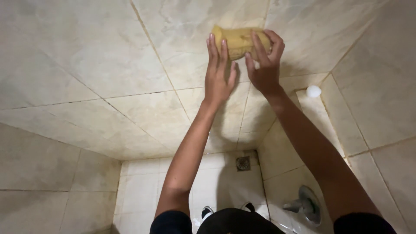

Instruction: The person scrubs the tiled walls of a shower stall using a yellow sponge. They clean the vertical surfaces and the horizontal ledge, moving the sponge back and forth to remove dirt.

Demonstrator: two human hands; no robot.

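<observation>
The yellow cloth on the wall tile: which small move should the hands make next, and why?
Probably slide the yellow cloth sideways along the wall tile. Both the right hand and the left hand press it flat against the tile, so a wiping stroke seems natural.

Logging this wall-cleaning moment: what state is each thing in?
Yellow cloth: bunched, pressed against the wall tile.
Right hand: fingers curled over the cloth, gripping it.
Left hand: open, fingers straight, fingertips at the cloth's edge.
Floor drain: uncovered.
Chrome wall tap: no water seen running.
</observation>
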